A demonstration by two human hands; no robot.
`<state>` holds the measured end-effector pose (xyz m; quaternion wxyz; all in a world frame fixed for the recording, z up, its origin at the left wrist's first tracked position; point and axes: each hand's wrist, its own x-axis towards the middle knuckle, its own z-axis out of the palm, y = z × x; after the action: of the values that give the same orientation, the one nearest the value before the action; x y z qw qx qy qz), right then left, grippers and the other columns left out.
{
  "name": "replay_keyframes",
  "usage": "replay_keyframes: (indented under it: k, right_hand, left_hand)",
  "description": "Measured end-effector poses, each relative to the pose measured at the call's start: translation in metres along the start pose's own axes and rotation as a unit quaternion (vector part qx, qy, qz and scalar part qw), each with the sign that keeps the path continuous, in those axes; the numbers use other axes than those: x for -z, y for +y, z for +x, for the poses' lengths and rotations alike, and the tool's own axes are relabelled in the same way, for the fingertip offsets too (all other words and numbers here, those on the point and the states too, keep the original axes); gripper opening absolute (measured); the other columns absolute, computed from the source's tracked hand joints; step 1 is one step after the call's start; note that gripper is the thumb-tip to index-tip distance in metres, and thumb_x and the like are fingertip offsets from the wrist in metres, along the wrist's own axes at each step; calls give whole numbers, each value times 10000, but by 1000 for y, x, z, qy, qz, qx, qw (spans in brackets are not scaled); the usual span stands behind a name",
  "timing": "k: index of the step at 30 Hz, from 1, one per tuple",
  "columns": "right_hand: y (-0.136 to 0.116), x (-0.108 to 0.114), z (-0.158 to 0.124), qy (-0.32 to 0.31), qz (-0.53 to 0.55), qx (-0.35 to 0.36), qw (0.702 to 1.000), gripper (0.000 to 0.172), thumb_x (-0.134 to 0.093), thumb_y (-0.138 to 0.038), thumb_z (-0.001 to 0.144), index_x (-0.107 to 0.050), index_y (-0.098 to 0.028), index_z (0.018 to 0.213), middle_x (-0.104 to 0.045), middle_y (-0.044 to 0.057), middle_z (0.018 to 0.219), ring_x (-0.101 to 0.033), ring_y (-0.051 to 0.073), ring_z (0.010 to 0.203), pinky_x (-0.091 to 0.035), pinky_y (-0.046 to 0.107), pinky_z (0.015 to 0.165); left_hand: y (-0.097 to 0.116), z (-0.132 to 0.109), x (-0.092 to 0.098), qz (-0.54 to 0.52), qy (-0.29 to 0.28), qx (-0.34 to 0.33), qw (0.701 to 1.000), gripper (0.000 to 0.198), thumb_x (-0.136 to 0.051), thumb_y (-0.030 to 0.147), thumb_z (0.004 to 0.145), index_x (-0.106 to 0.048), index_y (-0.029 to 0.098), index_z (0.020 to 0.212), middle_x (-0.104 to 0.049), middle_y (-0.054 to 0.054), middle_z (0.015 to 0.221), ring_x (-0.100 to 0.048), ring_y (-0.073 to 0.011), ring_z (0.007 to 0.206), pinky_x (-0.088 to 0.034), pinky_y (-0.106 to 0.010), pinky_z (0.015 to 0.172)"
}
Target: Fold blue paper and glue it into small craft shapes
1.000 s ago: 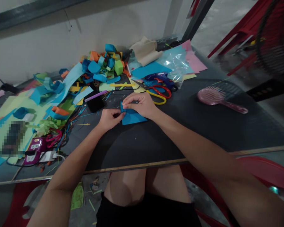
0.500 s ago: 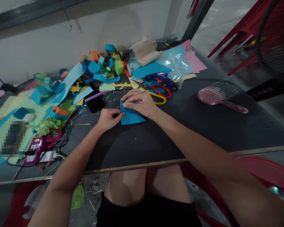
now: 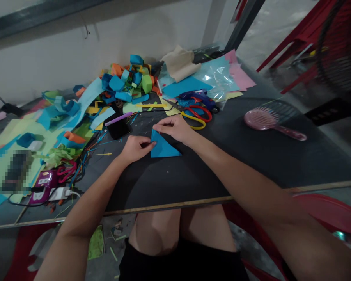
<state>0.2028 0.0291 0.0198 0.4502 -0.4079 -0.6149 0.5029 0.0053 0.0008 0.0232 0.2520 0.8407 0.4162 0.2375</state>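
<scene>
A blue piece of paper (image 3: 163,148), folded into a triangle, lies on the dark table in front of me. Its left edge is pinched between the thumb and fingers of my left hand (image 3: 137,147). At the top corner, my right hand (image 3: 175,128) grips the paper between thumb and fingertips. Just beyond my right hand lie scissors with yellow handles (image 3: 197,124) and scissors with red handles (image 3: 203,111). A black phone-like slab (image 3: 118,128) with a purple strip (image 3: 118,118) across it is beyond my left hand.
Folded paper pieces (image 3: 125,82) are heaped at the back. Sheets and a purple device (image 3: 43,185) with cables cover the left side. A pink hairbrush (image 3: 269,123) lies on the right, near a fan (image 3: 342,50). The table's front edge (image 3: 169,205) runs above my knees.
The paper has shifted slightly toward me and to the right. My right hand's fingers have drawn together at its top corner; my left hand has moved slightly right with the edge.
</scene>
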Motion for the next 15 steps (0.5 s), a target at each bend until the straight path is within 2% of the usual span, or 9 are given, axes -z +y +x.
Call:
replay_keyframes:
  k: [3, 8, 11, 15]
  right_hand:
    - [2, 1, -1, -19, -25, 11, 999, 516, -756, -680, 625, -755, -168, 687, -598, 9, 563, -399, 87, 522, -284, 265, 495]
    - [1, 2, -1, -35, -21, 19, 999, 531, -758, -685, 622, -759, -164, 725, -580, -1, 559, -362, 76, 511, -263, 258, 481]
    - [-1, 2, -1, -44, 0, 2, 999, 510, -795, -661, 583, -757, -169, 709, -606, 0, 573, -408, 80, 522, -307, 253, 494]
    - [-2, 2, 0, -38, 48, -25, 998, 509, -751, -687, 628, -749, -179, 661, -634, 14, 581, -512, 104, 575, -391, 259, 561]
  left_hand:
    - [0, 0, 0, 0, -4, -1, 1000, 431, -557, 358, 894, -564, 150, 517, -557, 18, 481, -430, -63, 456, -309, -209, 487]
    - [0, 0, 0, -2, -7, 4, 1000, 427, -556, 364, 892, -562, 151, 522, -557, 22, 478, -437, -64, 457, -312, -202, 484]
    - [1, 1, 0, -6, -17, 7, 1000, 435, -548, 369, 895, -560, 150, 520, -558, 19, 480, -443, -66, 458, -314, -202, 483]
    - [0, 1, 0, -22, -26, 6, 999, 435, -548, 381, 896, -564, 150, 528, -556, 18, 478, -440, -69, 453, -313, -205, 475]
